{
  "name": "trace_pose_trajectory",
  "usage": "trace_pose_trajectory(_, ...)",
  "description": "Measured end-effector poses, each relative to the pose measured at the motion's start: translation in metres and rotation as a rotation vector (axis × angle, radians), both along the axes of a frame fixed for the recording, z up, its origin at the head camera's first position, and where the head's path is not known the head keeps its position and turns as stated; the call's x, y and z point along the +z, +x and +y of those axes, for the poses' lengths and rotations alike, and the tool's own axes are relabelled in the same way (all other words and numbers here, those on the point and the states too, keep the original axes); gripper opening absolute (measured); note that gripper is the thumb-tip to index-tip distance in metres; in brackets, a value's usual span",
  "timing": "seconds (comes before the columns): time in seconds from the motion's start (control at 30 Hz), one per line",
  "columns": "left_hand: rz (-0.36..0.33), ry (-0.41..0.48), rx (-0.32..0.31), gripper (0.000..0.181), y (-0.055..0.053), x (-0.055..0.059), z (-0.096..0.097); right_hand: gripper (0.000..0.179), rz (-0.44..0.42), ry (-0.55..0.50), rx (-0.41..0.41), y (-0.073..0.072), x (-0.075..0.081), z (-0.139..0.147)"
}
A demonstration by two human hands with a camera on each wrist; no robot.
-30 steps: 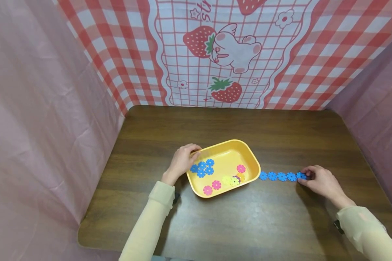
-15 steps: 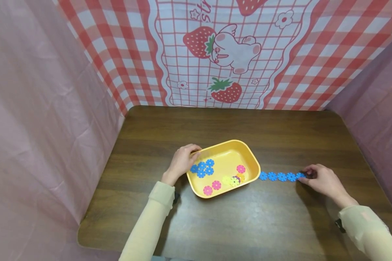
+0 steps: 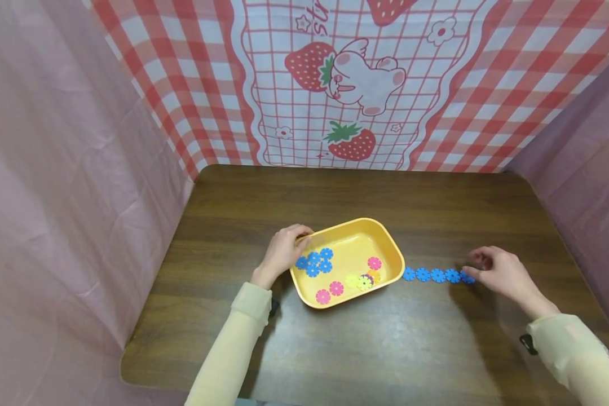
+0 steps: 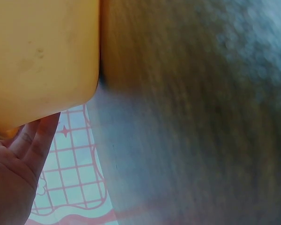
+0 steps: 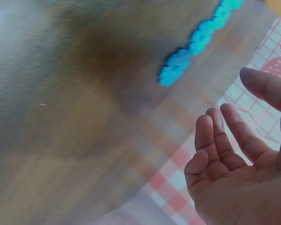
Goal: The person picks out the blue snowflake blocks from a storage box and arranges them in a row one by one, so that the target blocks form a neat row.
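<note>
In the head view, near the centre of the frame, a yellow tray (image 3: 352, 248), lying aslant on the brown tabletop (image 3: 335, 352). Inside at its left end, a cluster of blue pieces (image 3: 313, 257), flower-shaped. Along the lower side of the tray, two pink pieces (image 3: 336, 288), then yellow pieces (image 3: 365, 282), partly over an orange piece (image 3: 376, 275); farther right, one more pink piece. At the tray's upper-left corner, the left hand (image 3: 282, 249), curled over the rim and gripping it. Right of the tray, a straight row (image 3: 438, 275) of five blue flower pieces, edge to edge, flat on the tabletop. At the row's right end, the right hand (image 3: 504, 276), thumb overlapping the last piece in this view, fingers parted. Across the top of the frame, a red-and-white cloth (image 3: 436, 118) with strawberries; at far left and far right, pink curtains (image 3: 66, 197).

In the left wrist view, the tray filling the upper left, with fingers at its edge, lower left; tabletop blurred at right.

In the right wrist view, the row slanting toward the upper right; at lower right, the right hand palm up, thumb well apart from loosely bent fingers, holding nothing and clear of the row.
</note>
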State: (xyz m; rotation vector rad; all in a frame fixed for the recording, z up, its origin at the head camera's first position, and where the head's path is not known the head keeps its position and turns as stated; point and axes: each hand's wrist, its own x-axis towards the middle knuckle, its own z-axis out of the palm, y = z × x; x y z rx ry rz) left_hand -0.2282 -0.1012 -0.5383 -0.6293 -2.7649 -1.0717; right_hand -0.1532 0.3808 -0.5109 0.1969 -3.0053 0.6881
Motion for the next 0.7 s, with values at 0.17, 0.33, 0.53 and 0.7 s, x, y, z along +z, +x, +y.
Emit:
trace_pose_trajectory(0.17,-0.014,0.006,-0.001,0.015,0.001,0.002,0.0,0.037,-0.003,-0.02,0.018,-0.004,0.013,-0.011)
trace_pose_trajectory(0.33,-0.027,-0.004,0.0,0.016,0.0,0.002,-0.001,0.04,-0.045,-0.036,0.045,-0.008,0.027,-0.025)
trace_pose_trajectory(0.53,-0.019,-0.009,-0.003,0.015,0.0,0.002,-0.001,0.038,-0.047,-0.06,0.091,-0.012,0.039,-0.043)
trace_pose_trajectory(0.7,-0.015,-0.005,-0.008,0.016,0.0,0.002,-0.001,0.035,-0.009,-0.07,0.13,-0.016,0.048,-0.057)
